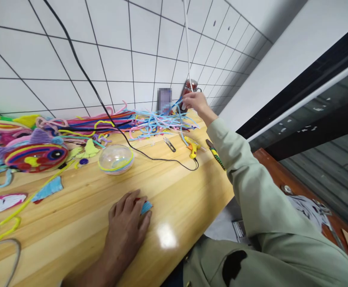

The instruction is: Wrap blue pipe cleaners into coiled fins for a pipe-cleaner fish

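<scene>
My left hand (128,219) rests low on the table, its fingers curled over a small blue fuzzy piece (146,207) with a bit of red. Most of that piece is hidden beneath the fingers. My right hand (195,101) reaches out to the back, fingertips pinched on a blue pipe cleaner (178,103) above a loose heap of light blue pipe cleaners (156,124). Below this heap lie a yellow glue gun (193,147) and small thread snips (170,144). A clear plastic bowl (116,159) with coloured bands at its rim stands farther left.
A colourful fish made of pipe cleaners (36,156) sits at the left, near a flat blue piece (48,189). Green-handled pliers (215,154) lie at the right edge. A black cable (126,139) hangs across the table. By the tiled wall stand a phone (164,99) and a reddish flask (188,87).
</scene>
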Motion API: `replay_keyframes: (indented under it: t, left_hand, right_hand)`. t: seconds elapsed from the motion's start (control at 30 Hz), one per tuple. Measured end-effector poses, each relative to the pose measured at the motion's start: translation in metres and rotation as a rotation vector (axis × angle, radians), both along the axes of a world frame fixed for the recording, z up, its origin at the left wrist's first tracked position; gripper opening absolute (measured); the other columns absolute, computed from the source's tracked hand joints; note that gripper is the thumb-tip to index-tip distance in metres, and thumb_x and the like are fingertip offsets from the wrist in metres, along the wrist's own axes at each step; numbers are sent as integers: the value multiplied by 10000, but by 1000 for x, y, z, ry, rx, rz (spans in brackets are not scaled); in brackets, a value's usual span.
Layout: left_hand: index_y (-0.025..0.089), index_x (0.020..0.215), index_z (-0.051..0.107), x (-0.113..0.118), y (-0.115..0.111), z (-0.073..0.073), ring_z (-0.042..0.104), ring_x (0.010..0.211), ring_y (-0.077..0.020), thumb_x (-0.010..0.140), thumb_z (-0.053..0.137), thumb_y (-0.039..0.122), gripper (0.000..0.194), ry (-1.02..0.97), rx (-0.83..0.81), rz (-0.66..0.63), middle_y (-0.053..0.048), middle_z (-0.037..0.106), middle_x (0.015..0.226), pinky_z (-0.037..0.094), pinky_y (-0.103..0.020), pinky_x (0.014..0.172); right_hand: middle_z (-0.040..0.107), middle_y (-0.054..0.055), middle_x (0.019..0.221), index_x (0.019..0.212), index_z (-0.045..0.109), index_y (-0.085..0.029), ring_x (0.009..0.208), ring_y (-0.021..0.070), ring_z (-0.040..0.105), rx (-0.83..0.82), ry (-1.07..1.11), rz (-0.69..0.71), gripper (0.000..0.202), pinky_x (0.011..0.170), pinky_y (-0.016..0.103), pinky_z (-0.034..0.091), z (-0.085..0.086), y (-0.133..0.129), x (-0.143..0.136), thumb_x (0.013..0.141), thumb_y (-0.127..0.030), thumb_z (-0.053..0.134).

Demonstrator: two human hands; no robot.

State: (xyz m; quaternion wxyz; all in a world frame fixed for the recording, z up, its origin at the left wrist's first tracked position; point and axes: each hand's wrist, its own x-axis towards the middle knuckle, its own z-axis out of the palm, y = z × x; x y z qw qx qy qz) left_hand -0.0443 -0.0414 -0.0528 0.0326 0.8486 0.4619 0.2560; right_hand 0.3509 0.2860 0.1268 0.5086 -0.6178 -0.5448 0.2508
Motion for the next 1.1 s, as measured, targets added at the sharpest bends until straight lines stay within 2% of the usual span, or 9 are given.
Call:
replay_keyframes:
  t: [0.17,0.3,0.43,0.57,0.67,0.73,0.83,0.97,1.1]
  left_hand:
    - [197,1279,773,0,0,2,700,1311,-397,1070,634,260,259,5,8,-38,-177,781,1417,536,-549,1022]
    - [167,1253,774,4,-2,7,699,1302,-412,1061,612,218,256,-14,-1,-11,-197,784,1390,536,-567,1026]
    - [172,1236,778,7,-2,11,706,1298,-415,1048,627,217,246,-41,-3,-12,-195,791,1373,534,-568,1027]
    - [180,1236,778,7,-2,11,706,1311,-408,1060,612,222,246,-47,-21,-1,-185,795,1382,540,-569,1039]
    - [189,1236,780,7,-2,10,703,1326,-406,1061,603,245,255,-55,-51,6,-181,791,1401,545,-580,1061]
    - [195,1244,777,5,-2,9,698,1345,-404,1064,605,265,259,-75,-87,13,-181,783,1419,547,-586,1080]
    - [194,1267,760,2,0,6,702,1338,-402,1097,572,324,284,-136,-135,35,-198,762,1446,560,-606,1089]
    - [201,1343,702,-5,5,-1,710,1323,-379,1136,549,424,341,-258,-145,49,-198,742,1455,579,-605,1112]
    - [206,1386,649,-11,9,-2,701,1324,-358,1156,529,426,340,-316,-114,53,-189,731,1432,575,-590,1140]
  right_hand:
    - [807,40,898,958,748,-137,782,108,771,98,35,-34,36,715,212,592,31,-12,12,964,-110,724]
    - [804,40,968,1049,736,-127,845,85,783,147,5,-31,105,796,241,571,52,-13,31,1070,-175,645]
    - [846,65,1023,1045,751,-217,865,55,738,291,16,-27,196,790,253,535,80,-15,61,1109,-359,631]
    - [857,128,1152,1109,784,-269,997,116,796,374,-109,97,378,772,306,538,90,-62,75,1096,-603,606]
    - [821,111,1141,1089,761,-243,1070,205,814,415,-259,84,635,765,353,562,73,-125,59,1151,-720,348]
    - [788,79,1087,1067,723,-261,1014,208,802,403,-164,63,610,745,344,575,55,-165,39,1127,-769,391]
    - [664,3,808,1009,672,-275,752,178,709,257,75,146,574,661,320,559,26,-206,-5,989,-847,626]
    - [583,-60,619,1016,704,-229,544,136,536,-151,356,509,600,542,282,471,-23,-228,-81,794,-753,893]
    - [601,-66,621,972,706,-197,523,109,499,-352,415,737,429,520,254,406,-82,-228,-142,852,-591,826]
